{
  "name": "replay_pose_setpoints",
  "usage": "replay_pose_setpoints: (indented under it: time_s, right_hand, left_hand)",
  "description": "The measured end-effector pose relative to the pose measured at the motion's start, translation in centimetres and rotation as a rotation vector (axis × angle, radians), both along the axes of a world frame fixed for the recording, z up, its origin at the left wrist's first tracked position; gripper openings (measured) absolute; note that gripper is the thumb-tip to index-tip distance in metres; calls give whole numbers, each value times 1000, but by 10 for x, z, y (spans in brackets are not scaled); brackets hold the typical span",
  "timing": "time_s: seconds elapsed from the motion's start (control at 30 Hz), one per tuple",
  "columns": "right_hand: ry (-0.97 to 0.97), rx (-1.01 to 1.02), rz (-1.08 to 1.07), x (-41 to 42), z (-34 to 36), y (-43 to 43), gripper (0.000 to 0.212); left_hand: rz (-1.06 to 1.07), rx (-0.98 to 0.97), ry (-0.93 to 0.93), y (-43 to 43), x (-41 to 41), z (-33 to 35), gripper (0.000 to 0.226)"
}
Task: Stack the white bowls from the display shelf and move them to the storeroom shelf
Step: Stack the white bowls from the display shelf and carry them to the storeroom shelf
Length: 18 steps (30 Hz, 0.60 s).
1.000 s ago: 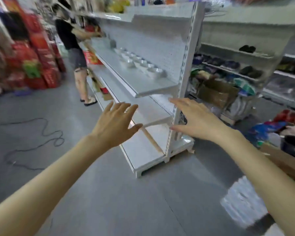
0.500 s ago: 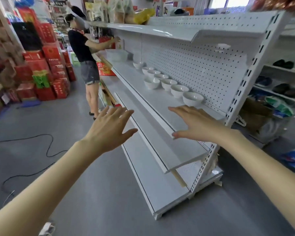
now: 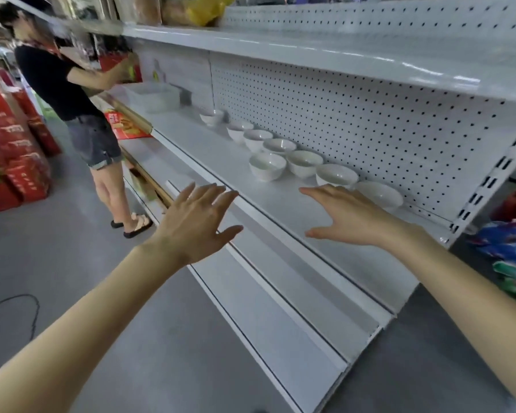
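Observation:
Several white bowls stand in a row along the pegboard back of the white display shelf (image 3: 221, 162); one white bowl (image 3: 267, 166) sits in front of the row and the nearest bowl (image 3: 380, 194) is at the right end. My right hand (image 3: 349, 217) hovers flat over the shelf, fingers straight, just in front of the nearest bowls and holding nothing. My left hand (image 3: 195, 222) is stretched out with spread fingers over the shelf's front edge, also holding nothing.
A person (image 3: 72, 108) in a black top stands at the far left end of the shelf, handling goods. Red boxes (image 3: 9, 144) are stacked on the left. A translucent tub (image 3: 152, 96) sits further along the shelf. Lower shelves jut out below. Colourful goods (image 3: 513, 251) lie at right.
I have come closer to the shelf, so the bowls loom larger. Both hands have stayed stretched out flat and now reach over the shelf with the bowls.

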State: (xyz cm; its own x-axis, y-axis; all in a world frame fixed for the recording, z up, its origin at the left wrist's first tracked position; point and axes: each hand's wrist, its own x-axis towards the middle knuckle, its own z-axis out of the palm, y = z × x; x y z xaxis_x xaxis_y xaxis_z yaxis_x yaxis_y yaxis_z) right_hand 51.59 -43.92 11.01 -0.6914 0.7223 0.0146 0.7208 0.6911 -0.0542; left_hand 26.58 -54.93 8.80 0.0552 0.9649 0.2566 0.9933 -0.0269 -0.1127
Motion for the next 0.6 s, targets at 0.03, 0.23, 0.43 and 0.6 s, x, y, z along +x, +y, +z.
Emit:
replay_pose_setpoints:
  time_s: [0.03,0.23,0.43,0.6]
  right_hand:
    - [-2,2,-21,-8,-1,15,83]
    - [124,-96,-68,-70,-39,113,81]
    - [152,-165,-196,-114,-69,214,84]
    - [240,-257,-328,-145,-79,255,87]
  left_hand:
    - [-13,2,-4,15,-11,-2,71]
    - [-41,-29,-20,121,-90,-25,71]
    - [-138,-111,28,230,-158,-25,75]
    - [-289,-212,-44,315,-186,-46,88]
